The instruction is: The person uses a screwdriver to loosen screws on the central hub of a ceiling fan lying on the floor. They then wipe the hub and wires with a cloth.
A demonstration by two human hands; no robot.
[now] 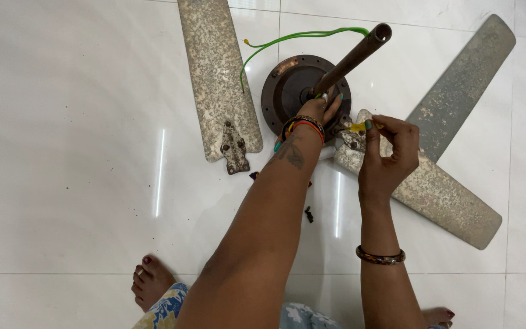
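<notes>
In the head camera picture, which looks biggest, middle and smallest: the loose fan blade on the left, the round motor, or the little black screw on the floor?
1. Loose fan blade, largest.
2. Round motor, middle.
3. Black screw, smallest.

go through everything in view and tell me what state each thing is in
Left hand: resting on the fan motor, holding it.
Right hand: gripping a yellow-handled screwdriver.
Rod: fixed in the motor, tilted.
Green wire: loose, trailing from the motor.
Left blade: detached, flat on the floor.
Two right blades: overlapping, ends by the motor.
Small screws: loose on the floor.
</notes>
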